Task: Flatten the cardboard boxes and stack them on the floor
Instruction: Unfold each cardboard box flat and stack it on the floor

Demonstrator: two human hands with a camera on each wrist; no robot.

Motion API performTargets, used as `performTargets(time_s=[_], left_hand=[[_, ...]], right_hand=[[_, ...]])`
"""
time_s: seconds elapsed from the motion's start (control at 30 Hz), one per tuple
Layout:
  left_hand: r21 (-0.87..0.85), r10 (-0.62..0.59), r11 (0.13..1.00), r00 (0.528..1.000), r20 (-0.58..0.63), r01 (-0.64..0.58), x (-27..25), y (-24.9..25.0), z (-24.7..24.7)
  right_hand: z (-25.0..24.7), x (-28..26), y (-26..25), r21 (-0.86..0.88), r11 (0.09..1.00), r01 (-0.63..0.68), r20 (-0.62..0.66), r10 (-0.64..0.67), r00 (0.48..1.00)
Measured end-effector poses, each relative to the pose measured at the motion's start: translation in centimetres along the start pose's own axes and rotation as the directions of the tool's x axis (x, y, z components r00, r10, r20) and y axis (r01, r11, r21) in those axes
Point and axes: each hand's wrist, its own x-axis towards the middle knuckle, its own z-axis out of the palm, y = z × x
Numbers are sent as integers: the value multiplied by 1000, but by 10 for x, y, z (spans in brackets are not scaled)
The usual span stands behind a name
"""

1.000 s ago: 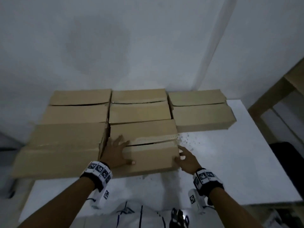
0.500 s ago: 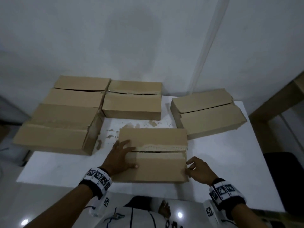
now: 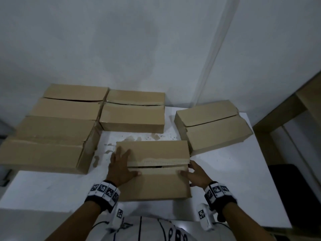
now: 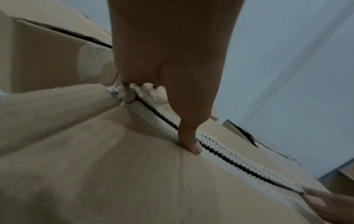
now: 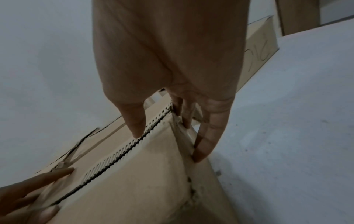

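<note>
A closed brown cardboard box lies on the white table right in front of me, its top flaps meeting at a torn seam. My left hand rests flat on the box's left end, fingers spread on the far flap. Its thumb presses the near flap at the seam. My right hand grips the right end. There the thumb sits on top by the seam, and the fingers run down the end wall.
Several more closed boxes stand on the table: a long one at front left, two at the back and one at the right. Cardboard scraps lie between them. A wooden shelf stands at the right.
The box has slid out of the row toward me, to the table's near edge. My right thumb has come up onto its top; the left hand stays on its left end.
</note>
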Motion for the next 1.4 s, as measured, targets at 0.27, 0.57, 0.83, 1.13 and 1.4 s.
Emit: performTargets(time_s=[0.27,0.57,0.83,1.13,1.4], left_hand=[[20,58,998,998,13,-58,7,-27,-10],[63,41,997,999,14,-42,-2,-24,-3],[-15,24,1000,999,36,-24,-19,-9,9],[-27,0,1000,1000,-8,-1,-8,39,24],[-87,67,994,997,33,-64,10,51,17]], right_hand=[[-4,29,-28,290,955,-57,-165,108,980],[-21,72,-72,283,959,-38,-45,53,998],[-34,90,-73,116,993,21,-4,-21,1000],[-40,-4,-11,-747,581,322,31,-453,891],[-6,-34,-8,-888,252,385,283,-360,889]])
